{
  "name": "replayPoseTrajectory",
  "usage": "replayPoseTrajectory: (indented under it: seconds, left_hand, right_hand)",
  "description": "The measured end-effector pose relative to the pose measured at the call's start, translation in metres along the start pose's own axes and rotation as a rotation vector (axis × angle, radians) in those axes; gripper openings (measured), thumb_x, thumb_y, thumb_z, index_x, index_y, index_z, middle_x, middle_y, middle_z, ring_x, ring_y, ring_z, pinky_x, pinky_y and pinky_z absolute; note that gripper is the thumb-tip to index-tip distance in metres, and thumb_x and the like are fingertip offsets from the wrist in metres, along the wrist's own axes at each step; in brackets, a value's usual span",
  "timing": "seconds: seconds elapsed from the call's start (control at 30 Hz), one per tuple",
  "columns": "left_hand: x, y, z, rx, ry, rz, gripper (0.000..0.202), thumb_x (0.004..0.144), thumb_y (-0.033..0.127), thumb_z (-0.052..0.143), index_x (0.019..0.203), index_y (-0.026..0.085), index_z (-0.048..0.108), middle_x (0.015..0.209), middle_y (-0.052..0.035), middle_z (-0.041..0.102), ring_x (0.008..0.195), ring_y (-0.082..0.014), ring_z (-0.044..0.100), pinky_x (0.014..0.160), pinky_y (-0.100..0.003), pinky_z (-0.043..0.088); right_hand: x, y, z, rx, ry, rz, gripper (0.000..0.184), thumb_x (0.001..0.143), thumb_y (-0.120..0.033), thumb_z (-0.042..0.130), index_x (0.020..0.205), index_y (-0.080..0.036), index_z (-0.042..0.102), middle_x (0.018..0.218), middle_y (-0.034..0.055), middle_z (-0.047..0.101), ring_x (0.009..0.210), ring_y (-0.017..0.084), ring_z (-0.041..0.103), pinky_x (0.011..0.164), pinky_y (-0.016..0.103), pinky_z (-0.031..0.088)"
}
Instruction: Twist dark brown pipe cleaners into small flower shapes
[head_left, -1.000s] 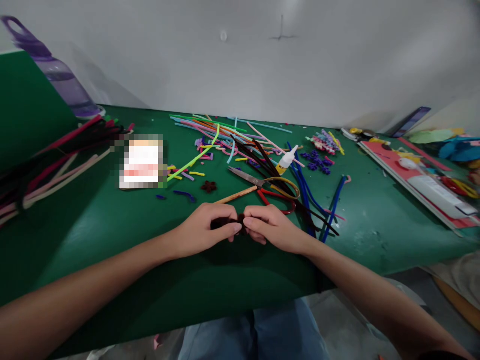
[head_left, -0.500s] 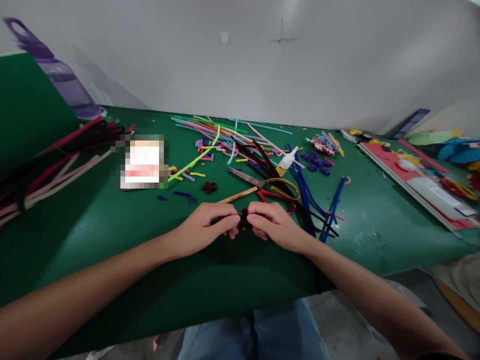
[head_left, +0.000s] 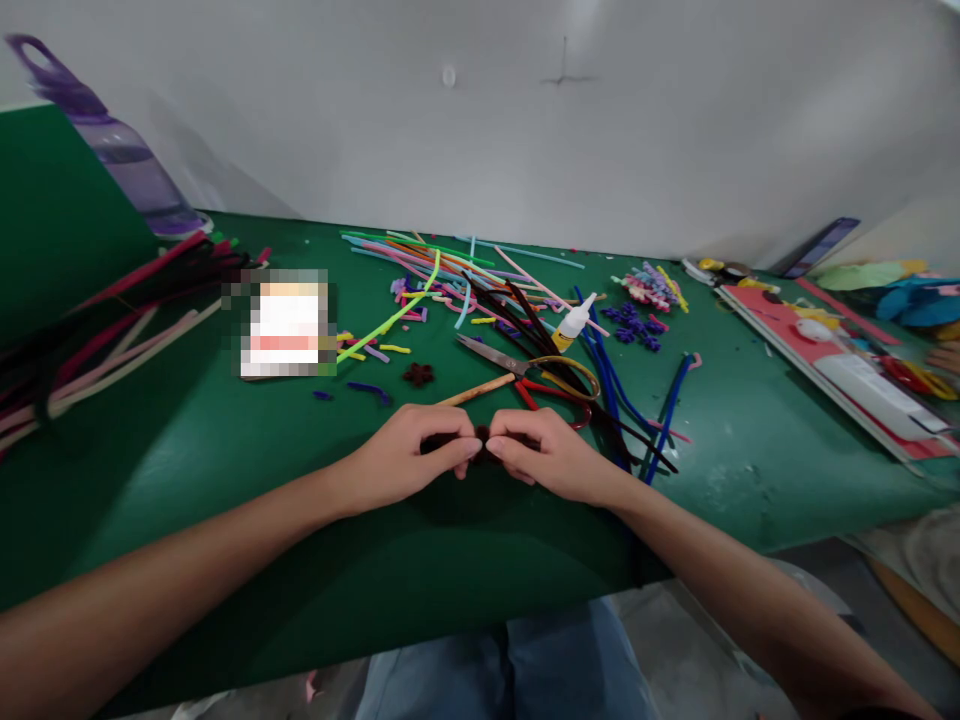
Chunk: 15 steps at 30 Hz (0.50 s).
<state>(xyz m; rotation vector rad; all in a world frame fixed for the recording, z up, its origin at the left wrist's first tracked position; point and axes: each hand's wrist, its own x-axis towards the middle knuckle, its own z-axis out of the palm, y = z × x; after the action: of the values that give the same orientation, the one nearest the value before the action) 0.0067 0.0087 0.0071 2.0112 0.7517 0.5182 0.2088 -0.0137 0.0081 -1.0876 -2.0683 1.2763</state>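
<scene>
Between my two hands is a small dark brown pipe cleaner piece point(head_left: 482, 436), mostly hidden by the fingers. My left hand point(head_left: 409, 455) is closed, pinching it from the left with thumb and forefinger. On the other side my right hand point(head_left: 551, 452) pinches it the same way, fingers curled and thumb tip close to the left thumb. Just beyond the hands lies a brown pipe cleaner flower point(head_left: 418, 374). Open-bladed scissors point(head_left: 499, 355) rest behind the right hand, near a wooden stick point(head_left: 480, 390) and red-handled pliers or cutters point(head_left: 555, 395).
A glue bottle point(head_left: 575, 322) stands among loose pipe cleaners point(head_left: 420, 255). Purple snowflake shapes point(head_left: 636, 325) lie to the right. A white glue gun or power strip point(head_left: 874, 395) sits on a red board. At left are a blurred box point(head_left: 289, 325) and a purple water bottle point(head_left: 135, 170).
My fingertips have drawn closer together around the brown piece, and less of it shows. Something like fingertips has appeared at the far right edge. The tabletop things have stayed put.
</scene>
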Motion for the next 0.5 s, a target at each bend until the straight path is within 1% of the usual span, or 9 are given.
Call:
replayPoseTrajectory:
  seconds: [0.17,0.33,0.4,0.5]
  left_hand:
    - [0.0010,-0.0003,-0.0002,0.048,-0.016,0.001,0.028,0.088,0.024,0.047,0.064,0.015,0.057,0.065,0.0004,0.060,0.064,-0.0115,0.055,0.061,-0.020,0.039]
    - [0.0009,-0.0020,0.0006,0.069,-0.023,0.035,0.028,0.088,0.025,0.047,0.063,0.015,0.056,0.064,0.0006,0.059,0.062,-0.0111,0.054,0.060,-0.020,0.038]
    - [0.0010,-0.0016,0.0007,0.072,-0.024,0.033,0.029,0.089,0.025,0.046,0.064,0.015,0.057,0.065,0.0003,0.059,0.063,-0.0114,0.054,0.061,-0.020,0.039]
    - [0.0011,-0.0005,0.0002,0.047,-0.017,0.016,0.029,0.089,0.025,0.045,0.066,0.015,0.059,0.066,0.0000,0.061,0.066,-0.0120,0.056,0.064,-0.021,0.039]
  right_hand:
    - [-0.0001,0.0021,0.0009,-0.013,-0.021,0.003,0.023,0.091,-0.028,0.045,0.070,-0.017,0.047,0.052,-0.0060,0.043,0.048,0.008,0.037,0.049,0.020,0.028]
    - [0.0003,0.0032,0.0002,0.014,-0.057,0.013,0.022,0.090,-0.027,0.045,0.071,-0.017,0.047,0.051,-0.0065,0.042,0.047,0.007,0.037,0.048,0.020,0.029]
    - [0.0004,0.0036,0.0001,0.054,-0.069,0.030,0.022,0.091,-0.028,0.045,0.071,-0.017,0.047,0.051,-0.0068,0.042,0.046,0.007,0.037,0.048,0.020,0.029]
    - [0.0005,0.0044,0.0005,0.185,-0.067,0.056,0.025,0.091,-0.032,0.045,0.071,-0.018,0.044,0.052,-0.0073,0.041,0.045,0.007,0.037,0.047,0.019,0.031]
